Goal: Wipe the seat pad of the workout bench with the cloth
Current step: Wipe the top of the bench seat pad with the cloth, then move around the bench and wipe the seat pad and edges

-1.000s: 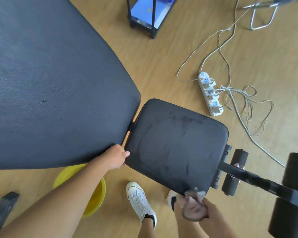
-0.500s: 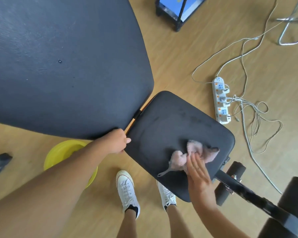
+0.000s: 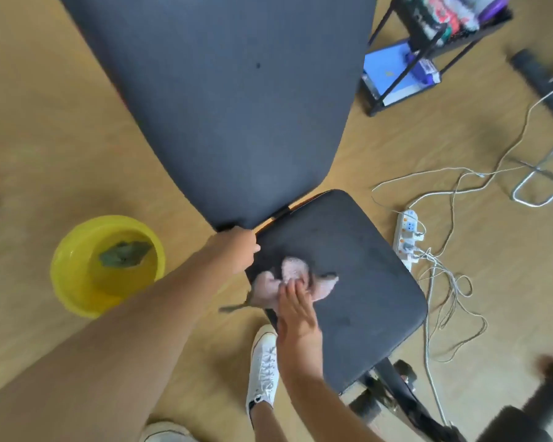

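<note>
The black seat pad [image 3: 364, 282] of the workout bench lies below the large black back pad [image 3: 237, 106]. A pale pink cloth [image 3: 288, 279] is spread on the seat pad's left part, one corner hanging off the near left edge. My right hand [image 3: 296, 309] presses flat on the cloth, fingers together and pointing away from me. My left hand [image 3: 237, 250] grips the seat pad's far left corner, beside the gap between the two pads.
A yellow basin [image 3: 77, 295] with water and a dark rag stands on the wooden floor at the left. A white power strip [image 3: 407, 237] and loose cables lie right of the seat. My white shoe [image 3: 264, 368] is below it. A black rack [image 3: 428, 59] stands at the upper right.
My right hand brought the cloth from the seat's near edge onto the pad and has slid it left across the surface. My left hand stayed at the corner. The view has shifted.
</note>
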Demonstrator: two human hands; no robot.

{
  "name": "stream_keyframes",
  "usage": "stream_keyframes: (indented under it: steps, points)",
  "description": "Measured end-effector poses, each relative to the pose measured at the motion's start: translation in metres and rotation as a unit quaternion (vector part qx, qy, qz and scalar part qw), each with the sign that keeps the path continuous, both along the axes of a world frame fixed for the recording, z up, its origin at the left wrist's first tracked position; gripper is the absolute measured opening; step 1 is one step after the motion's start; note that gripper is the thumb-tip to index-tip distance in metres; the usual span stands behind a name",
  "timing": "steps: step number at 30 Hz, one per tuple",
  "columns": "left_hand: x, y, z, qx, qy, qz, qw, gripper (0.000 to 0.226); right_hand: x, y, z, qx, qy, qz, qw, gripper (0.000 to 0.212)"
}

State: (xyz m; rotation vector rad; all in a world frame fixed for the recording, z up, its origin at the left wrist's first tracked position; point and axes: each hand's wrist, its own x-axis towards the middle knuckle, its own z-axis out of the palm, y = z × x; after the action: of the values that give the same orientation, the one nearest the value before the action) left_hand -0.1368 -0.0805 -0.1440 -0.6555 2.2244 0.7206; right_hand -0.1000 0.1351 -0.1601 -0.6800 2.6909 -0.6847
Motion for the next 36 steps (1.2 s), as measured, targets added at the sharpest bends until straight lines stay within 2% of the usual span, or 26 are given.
stream_keyframes:
  steps: [2, 5, 7, 9, 12, 15, 17, 18, 19, 21, 24, 26, 28, 31, 32, 33, 34, 36]
  points:
    - [0.037, 0.001, 0.005, 0.023, 0.077, 0.096, 0.992, 0.035, 0.025, -0.008, 0.012, 0.004, -0.023, 0.037, 0.999, 0.038]
    - [0.134, 0.003, 0.014, 0.043, 0.211, 0.190, 0.958, 0.050, 0.020, -0.035, 0.039, 0.037, -0.102, -0.055, 0.993, 0.020]
    - [0.206, -0.005, 0.028, 0.036, 0.254, 0.238, 0.937, 0.063, 0.027, -0.067, 0.062, 0.023, -0.134, -0.082, 0.987, 0.016]
    - [0.275, -0.019, 0.042, 0.020, 0.255, 0.294, 0.921, 0.072, 0.058, -0.106, 0.083, -0.019, -0.149, -0.046, 0.988, 0.025]
    - [0.361, -0.041, 0.067, -0.003, 0.248, 0.375, 0.893, 0.082, 0.128, -0.157, 0.109, -0.094, -0.209, 0.066, 0.971, 0.044]
    - [0.441, -0.054, 0.087, -0.052, 0.239, 0.407, 0.880, 0.081, 0.203, -0.202, 0.116, -0.105, -0.266, 0.155, 0.946, 0.036]
    - [0.489, -0.049, 0.097, -0.071, 0.214, 0.411, 0.883, 0.076, 0.255, -0.220, 0.115, -0.092, -0.291, 0.215, 0.928, 0.025]
    - [0.514, -0.044, 0.099, -0.080, 0.195, 0.410, 0.887, 0.073, 0.281, -0.224, 0.114, -0.078, -0.300, 0.250, 0.917, 0.013]
    - [0.537, -0.037, 0.101, -0.086, 0.172, 0.408, 0.893, 0.070, 0.307, -0.229, 0.115, -0.067, -0.304, 0.286, 0.906, 0.014]
    - [0.587, -0.022, 0.099, -0.081, 0.119, 0.415, 0.898, 0.066, 0.352, -0.235, 0.112, -0.056, -0.296, 0.353, 0.886, 0.046]
    - [0.665, -0.002, 0.099, -0.053, 0.041, 0.390, 0.918, 0.068, 0.414, -0.233, 0.105, -0.050, -0.261, 0.417, 0.869, 0.057]
    - [0.722, 0.008, 0.097, -0.038, -0.019, 0.360, 0.932, 0.069, 0.449, -0.225, 0.089, -0.061, -0.243, 0.427, 0.869, 0.042]
    - [0.779, 0.013, 0.098, -0.010, -0.085, 0.349, 0.933, 0.072, 0.482, -0.210, 0.070, -0.059, -0.223, 0.446, 0.865, 0.015]
    - [0.857, 0.013, 0.105, 0.049, -0.156, 0.358, 0.919, 0.073, 0.526, -0.168, 0.026, -0.052, -0.115, 0.507, 0.852, 0.011]
    - [0.880, 0.014, 0.110, 0.062, -0.165, 0.364, 0.914, 0.072, 0.538, -0.148, 0.016, -0.057, -0.093, 0.533, 0.839, 0.013]
    - [0.902, 0.016, 0.117, 0.068, -0.167, 0.379, 0.908, 0.070, 0.548, -0.124, 0.009, -0.061, -0.091, 0.579, 0.808, 0.014]
    - [0.923, 0.018, 0.127, 0.069, -0.165, 0.399, 0.900, 0.068, 0.556, -0.098, 0.007, -0.053, -0.093, 0.656, 0.747, 0.013]
    - [0.954, 0.029, 0.150, 0.070, -0.161, 0.418, 0.891, 0.071, 0.562, -0.046, 0.013, -0.008, -0.033, 0.827, 0.561, 0.009]
